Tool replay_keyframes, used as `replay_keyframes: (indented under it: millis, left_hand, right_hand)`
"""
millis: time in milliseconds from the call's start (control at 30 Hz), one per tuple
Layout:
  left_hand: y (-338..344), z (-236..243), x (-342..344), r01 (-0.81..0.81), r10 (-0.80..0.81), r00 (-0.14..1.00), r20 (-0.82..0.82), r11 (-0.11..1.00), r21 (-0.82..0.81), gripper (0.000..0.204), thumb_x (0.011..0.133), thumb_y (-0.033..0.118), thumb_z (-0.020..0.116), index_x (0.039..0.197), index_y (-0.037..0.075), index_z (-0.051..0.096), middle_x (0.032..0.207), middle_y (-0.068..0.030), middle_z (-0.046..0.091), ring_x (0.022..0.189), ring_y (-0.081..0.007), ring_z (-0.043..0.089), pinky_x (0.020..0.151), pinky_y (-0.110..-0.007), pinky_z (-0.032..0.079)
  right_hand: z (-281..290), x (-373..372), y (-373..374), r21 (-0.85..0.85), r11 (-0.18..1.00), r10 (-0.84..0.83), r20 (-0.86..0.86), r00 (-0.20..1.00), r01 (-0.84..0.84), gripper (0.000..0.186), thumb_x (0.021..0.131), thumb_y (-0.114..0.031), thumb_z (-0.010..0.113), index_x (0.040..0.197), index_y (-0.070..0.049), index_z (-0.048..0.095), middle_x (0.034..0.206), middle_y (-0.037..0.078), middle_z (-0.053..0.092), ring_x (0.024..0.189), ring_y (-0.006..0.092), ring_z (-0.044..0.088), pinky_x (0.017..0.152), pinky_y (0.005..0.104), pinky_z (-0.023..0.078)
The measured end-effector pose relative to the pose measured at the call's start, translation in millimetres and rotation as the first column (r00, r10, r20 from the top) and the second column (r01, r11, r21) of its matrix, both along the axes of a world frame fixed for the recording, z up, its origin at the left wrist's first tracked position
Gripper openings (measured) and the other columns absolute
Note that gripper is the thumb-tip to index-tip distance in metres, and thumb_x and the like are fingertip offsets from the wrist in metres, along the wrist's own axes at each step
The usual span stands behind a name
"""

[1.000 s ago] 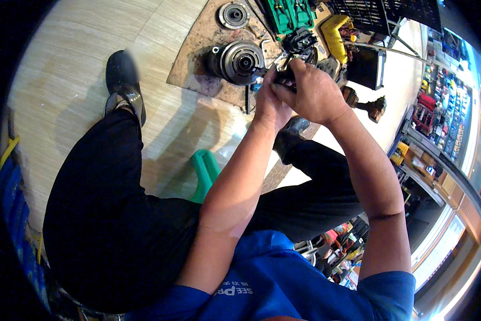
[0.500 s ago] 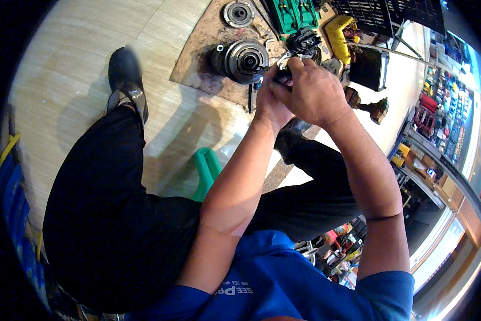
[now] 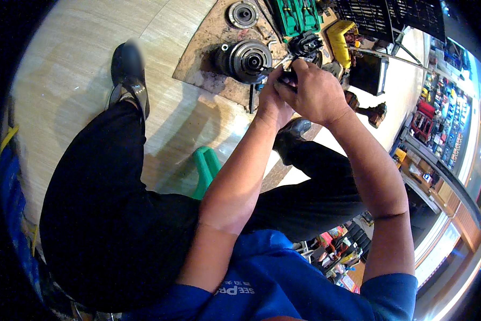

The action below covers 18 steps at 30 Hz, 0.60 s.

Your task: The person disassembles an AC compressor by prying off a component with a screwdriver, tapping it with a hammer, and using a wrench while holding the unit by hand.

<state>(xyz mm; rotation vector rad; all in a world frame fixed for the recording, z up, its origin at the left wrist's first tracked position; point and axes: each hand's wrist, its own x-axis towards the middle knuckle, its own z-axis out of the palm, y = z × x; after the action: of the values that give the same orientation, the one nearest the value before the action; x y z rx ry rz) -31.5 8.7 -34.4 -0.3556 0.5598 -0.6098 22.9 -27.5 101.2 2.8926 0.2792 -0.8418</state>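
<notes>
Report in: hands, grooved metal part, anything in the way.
Left hand and right hand on dark tool. Grooved metal part on board, tool tip near its face, contact unclear. Black plastic part beyond hands, not blocking.

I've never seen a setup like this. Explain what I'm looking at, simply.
There's no robot here: a seated person works with bare hands. A fisheye camera on their head looks down, so straight edges bend near the rim. The left hand and right hand meet around a dark tool, mostly hidden by the fingers. Its thin end points toward the middle of a ringed metal unit; whether they touch is unclear. That unit sits on a stained board, with a smaller ringed disc, an open green case and a yellow tray beyond.
</notes>
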Motion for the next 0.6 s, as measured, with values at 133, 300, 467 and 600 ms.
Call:
replay_keyframes:
  millis: [133, 300, 467, 600]
  left_hand:
    - [-4.5, 1.7, -5.2, -0.044, 0.047, 0.998, 0.032, 0.995, -0.09, 0.056, 0.1, 0.056, 0.038, 0.125, 0.011, 0.057, 0.119, -0.0063, 0.065, 0.115, -0.0212, 0.059, 0.104, -0.037, 0.042]
    - [-16.3, -4.2, -13.6, -0.16, 0.174, 0.985, 0.005, 0.92, -0.357, 0.064, 0.098, 0.063, 0.038, 0.135, 0.014, 0.052, 0.131, -0.0064, 0.059, 0.126, -0.0226, 0.051, 0.11, -0.039, 0.034]
    - [-19.9, -3.5, -2.4, -0.248, 0.194, 0.968, -0.159, 0.842, -0.479, 0.061, 0.098, 0.06, 0.037, 0.134, 0.013, 0.053, 0.131, -0.0066, 0.059, 0.125, -0.0232, 0.052, 0.109, -0.039, 0.035]
    - [-18.1, 4.4, 2.8, -0.185, 0.186, 0.983, 0.0, 0.977, -0.108, 0.053, 0.101, 0.05, 0.034, 0.124, 0.009, 0.057, 0.119, -0.0079, 0.064, 0.114, -0.0239, 0.059, 0.105, -0.041, 0.041]
  right_hand:
    - [-2.5, -4.4, -4.5, -0.014, 0.999, 0.03, 0.002, 1.0, -0.03, 0.046, 0.085, -0.042, 0.068, 0.098, 0.0, 0.055, 0.087, 0.024, 0.067, 0.082, 0.0425, 0.067, 0.073, 0.049, 0.054]
    - [-1.7, -6.2, -0.1, -0.037, 0.999, 0.016, 0.0, 1.0, -0.016, 0.046, 0.086, -0.042, 0.068, 0.098, 0.0, 0.054, 0.088, 0.024, 0.068, 0.082, 0.0421, 0.067, 0.073, 0.0489, 0.054]
    - [-0.1, -1.3, -1.2, -0.069, 0.998, 0.006, -0.048, 0.999, -0.009, 0.049, 0.087, -0.046, 0.065, 0.1, 0.0, 0.054, 0.088, 0.025, 0.068, 0.084, 0.0429, 0.067, 0.076, 0.0505, 0.054]
    - [11.2, 6.0, 17.8, -0.157, 0.987, -0.047, -0.131, 0.99, 0.026, 0.055, 0.089, -0.053, 0.06, 0.099, 0.001, 0.053, 0.09, 0.026, 0.068, 0.085, 0.044, 0.067, 0.078, 0.0523, 0.053]
